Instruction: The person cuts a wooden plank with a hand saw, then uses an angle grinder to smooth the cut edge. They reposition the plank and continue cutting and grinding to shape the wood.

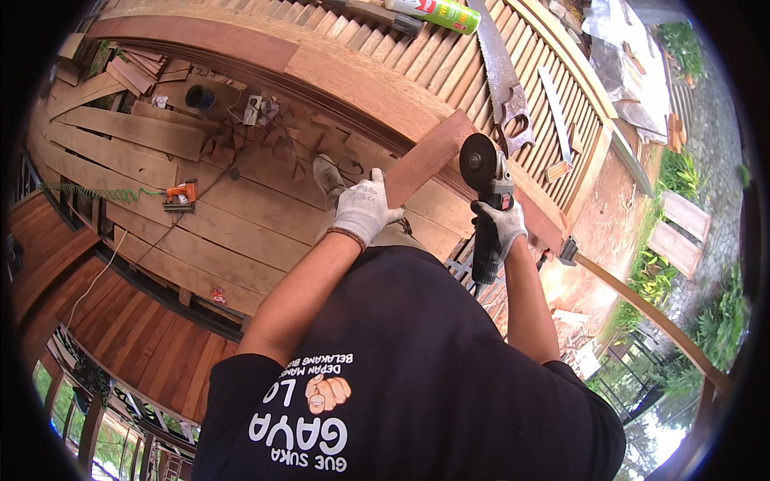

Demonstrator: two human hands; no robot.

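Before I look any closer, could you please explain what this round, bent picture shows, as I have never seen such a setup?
There is no robot here: a person works with two bare-armed, gloved hands. A wide fisheye camera on the head looks down, so straight edges curve and the picture's left is the person's left. The left hand grips the near end of a wooden board; the right hand holds an angle grinder, its disc beside the board's far end. On the louvred wooden panel lie a handsaw, a carpenter's square and a spray can. On planks to the left sits what looks like an orange nail gun.
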